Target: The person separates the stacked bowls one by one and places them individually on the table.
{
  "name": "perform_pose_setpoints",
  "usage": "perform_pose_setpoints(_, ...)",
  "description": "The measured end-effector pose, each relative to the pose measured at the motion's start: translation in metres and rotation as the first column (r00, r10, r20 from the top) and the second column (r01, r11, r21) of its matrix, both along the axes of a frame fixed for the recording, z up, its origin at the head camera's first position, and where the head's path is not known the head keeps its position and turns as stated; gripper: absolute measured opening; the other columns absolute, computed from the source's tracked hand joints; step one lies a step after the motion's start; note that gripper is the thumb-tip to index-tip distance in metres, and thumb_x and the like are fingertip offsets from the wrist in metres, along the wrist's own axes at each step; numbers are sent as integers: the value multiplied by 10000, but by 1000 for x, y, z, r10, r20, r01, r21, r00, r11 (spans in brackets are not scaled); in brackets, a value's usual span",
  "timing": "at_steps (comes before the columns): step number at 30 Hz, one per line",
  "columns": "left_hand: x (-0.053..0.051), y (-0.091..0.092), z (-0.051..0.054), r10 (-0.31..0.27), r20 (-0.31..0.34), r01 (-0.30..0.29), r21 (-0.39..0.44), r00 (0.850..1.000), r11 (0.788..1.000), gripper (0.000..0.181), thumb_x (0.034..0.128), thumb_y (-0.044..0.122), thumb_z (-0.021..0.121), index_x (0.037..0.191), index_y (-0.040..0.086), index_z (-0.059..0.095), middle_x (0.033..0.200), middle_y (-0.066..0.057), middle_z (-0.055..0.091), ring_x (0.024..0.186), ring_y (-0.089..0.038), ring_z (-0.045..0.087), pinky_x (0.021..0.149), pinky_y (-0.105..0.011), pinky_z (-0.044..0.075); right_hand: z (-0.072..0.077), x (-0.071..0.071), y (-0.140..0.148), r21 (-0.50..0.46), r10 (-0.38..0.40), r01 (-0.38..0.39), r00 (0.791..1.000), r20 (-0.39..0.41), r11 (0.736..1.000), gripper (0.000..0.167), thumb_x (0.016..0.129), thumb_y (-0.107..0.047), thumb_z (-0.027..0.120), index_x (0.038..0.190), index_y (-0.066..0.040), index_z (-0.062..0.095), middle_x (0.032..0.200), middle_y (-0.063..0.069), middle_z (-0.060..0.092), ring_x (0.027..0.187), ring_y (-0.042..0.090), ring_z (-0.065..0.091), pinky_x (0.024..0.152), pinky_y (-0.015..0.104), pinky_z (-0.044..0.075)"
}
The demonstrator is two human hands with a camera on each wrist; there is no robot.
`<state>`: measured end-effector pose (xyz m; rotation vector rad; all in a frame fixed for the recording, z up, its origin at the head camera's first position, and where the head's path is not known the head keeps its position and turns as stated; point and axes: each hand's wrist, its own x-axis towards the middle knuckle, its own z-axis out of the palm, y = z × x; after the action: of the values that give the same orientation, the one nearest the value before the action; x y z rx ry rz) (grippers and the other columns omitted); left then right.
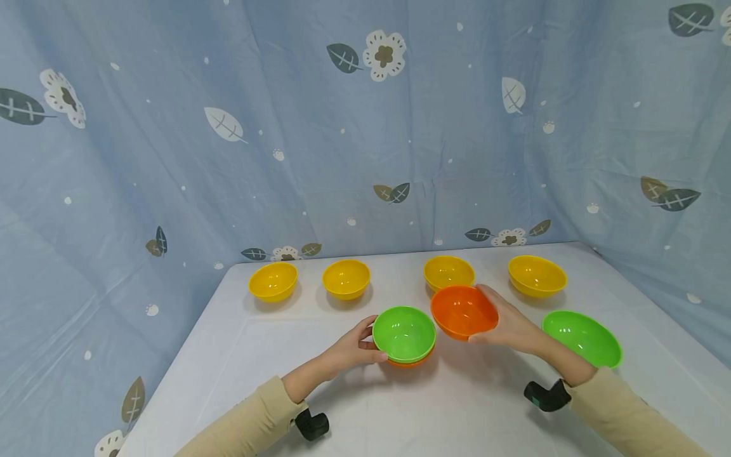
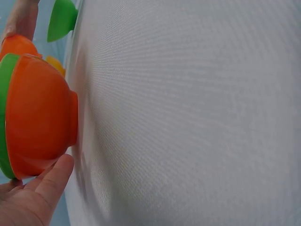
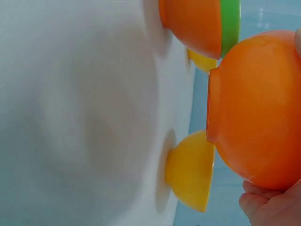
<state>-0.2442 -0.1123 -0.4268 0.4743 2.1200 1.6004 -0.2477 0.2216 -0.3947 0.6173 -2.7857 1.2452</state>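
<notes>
A green bowl (image 1: 403,334) sits nested inside an orange bowl (image 2: 40,117), whose foot is at or just above the tabletop. My left hand (image 1: 356,346) grips this pair from the left, the thumb low on its near side. To the right, a second orange bowl (image 1: 464,312) is held up off the table by my right hand (image 1: 511,322). Its foot is clear of the cloth in the right wrist view, and fingers and thumb hold it from the right side. The two orange bowls are close together, the right one slightly higher.
Along the back edge stand several yellow bowls (image 1: 273,282), spaced apart. One yellow bowl (image 1: 448,271) is partly behind the raised orange bowl. Another green bowl (image 1: 581,338) stands at right, partly behind my right forearm. A blue patterned curtain (image 1: 342,127) hangs behind the white table (image 1: 240,355).
</notes>
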Motion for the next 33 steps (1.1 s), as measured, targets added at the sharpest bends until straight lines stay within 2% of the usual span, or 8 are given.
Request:
perform_pose_setpoints(7, 1, 0, 2, 7, 4, -7, -5, 1000, 1000, 818, 810, 171, 699, 1449, 88, 197, 1406, -223, 356, 1153, -281, 506, 885, -367, 477, -8, 1, 2, 3, -4, 4, 999, 39, 1000, 1045, 674, -345, 786, 1412, 65, 169, 1377, 252, 349, 1178, 393, 410, 888, 546, 439)
perform_pose_setpoints(16, 1, 0, 1, 17, 8, -17, -14, 1000, 1000, 820, 807, 172, 702, 1450, 94, 199, 1415, -221, 345, 1150, -288, 510, 887, -378, 477, -20, 0, 5, -36, 21, -19, 998, 54, 999, 1027, 658, -330, 793, 1398, 65, 199, 1340, 235, 398, 1154, 374, 434, 872, 530, 453)
perform_pose_setpoints(27, 0, 0, -1, 10, 12, -10, 0, 1000, 1000, 812, 803, 183, 708, 1444, 104, 217, 1403, -210, 365, 1147, -290, 507, 869, -374, 484, -26, 5, 7, 61, 4, -9, 997, 73, 998, 1048, 663, -389, 777, 1390, 96, 198, 1358, 259, 374, 1177, 386, 420, 920, 557, 408)
perform_pose_setpoints(33, 1, -1, 0, 13, 18, -13, 4, 1000, 1000, 809, 805, 185, 706, 1445, 107, 217, 1410, -208, 357, 1158, -291, 501, 871, -370, 484, -29, 5, 6, 62, 11, -16, 996, 88, 998, 1056, 665, -395, 772, 1393, 97, 186, 1361, 258, 367, 1181, 387, 413, 926, 560, 402)
